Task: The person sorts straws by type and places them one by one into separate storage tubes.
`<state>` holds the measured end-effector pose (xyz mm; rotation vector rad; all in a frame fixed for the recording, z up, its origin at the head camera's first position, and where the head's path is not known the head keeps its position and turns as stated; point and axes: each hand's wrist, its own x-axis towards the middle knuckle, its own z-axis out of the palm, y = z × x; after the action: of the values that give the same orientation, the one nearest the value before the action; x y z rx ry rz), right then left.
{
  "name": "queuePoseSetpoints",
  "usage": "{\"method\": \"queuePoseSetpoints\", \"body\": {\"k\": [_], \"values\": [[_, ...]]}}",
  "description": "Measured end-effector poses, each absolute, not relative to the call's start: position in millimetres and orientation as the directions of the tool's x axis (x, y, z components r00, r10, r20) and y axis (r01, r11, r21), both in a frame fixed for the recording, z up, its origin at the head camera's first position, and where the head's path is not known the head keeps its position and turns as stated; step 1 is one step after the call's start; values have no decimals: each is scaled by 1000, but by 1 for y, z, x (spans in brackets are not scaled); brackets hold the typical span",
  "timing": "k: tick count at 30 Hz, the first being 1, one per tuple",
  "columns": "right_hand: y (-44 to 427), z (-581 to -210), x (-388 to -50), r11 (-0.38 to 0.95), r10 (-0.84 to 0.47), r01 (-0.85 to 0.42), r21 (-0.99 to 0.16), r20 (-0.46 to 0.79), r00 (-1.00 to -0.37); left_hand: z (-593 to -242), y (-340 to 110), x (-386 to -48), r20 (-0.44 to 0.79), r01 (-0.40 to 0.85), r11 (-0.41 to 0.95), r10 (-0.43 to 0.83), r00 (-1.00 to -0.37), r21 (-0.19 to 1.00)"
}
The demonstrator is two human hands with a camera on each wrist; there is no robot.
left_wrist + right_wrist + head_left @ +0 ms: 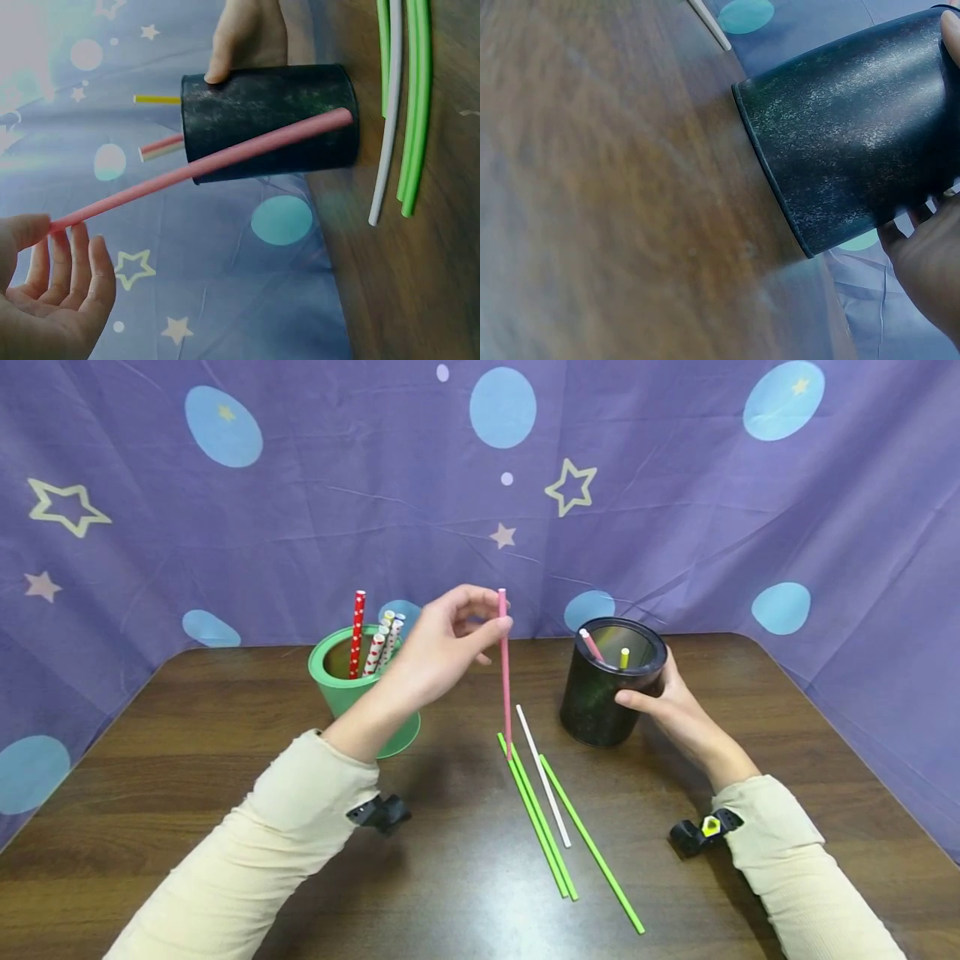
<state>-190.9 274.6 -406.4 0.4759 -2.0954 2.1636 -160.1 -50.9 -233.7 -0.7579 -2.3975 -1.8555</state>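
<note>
I see a pink straw [506, 693] held nearly upright, pinched between thumb and fingers of a person's left hand [450, 647], off the middle of the table's [202, 735] far edge. The right hand [667, 706], spread wide, grips a black can [596, 702] right of it; another pink straw [591, 645] and a yellow straw [625, 657] poke out. Three green straws [592, 843] and a white straw [543, 777] point toward the near edge. Toward the far left corner, a green can [337, 693] holds patterned straws [356, 635].

Cup [337, 697] left on surface [450, 868], several straws [357, 635] in it. Can [597, 702] right, two straws [591, 645] in it. Four straws [592, 847] on surface between, reaching nearer front. Raised straw [505, 677] between cup and can. Curtain [420, 527] behind.
</note>
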Motion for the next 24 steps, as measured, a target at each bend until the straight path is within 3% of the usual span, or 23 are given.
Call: {"method": "queuePoseSetpoints", "body": {"k": [11, 24], "values": [[274, -405, -189, -42, -137, -270, -962, 273, -952, -223, -36, -159, 459, 469, -26, 267, -848, 883], [275, -408, -191, -57, -149, -280, -958, 285, -947, -221, -18, -156, 539, 512, -174, 204, -817, 841]]}}
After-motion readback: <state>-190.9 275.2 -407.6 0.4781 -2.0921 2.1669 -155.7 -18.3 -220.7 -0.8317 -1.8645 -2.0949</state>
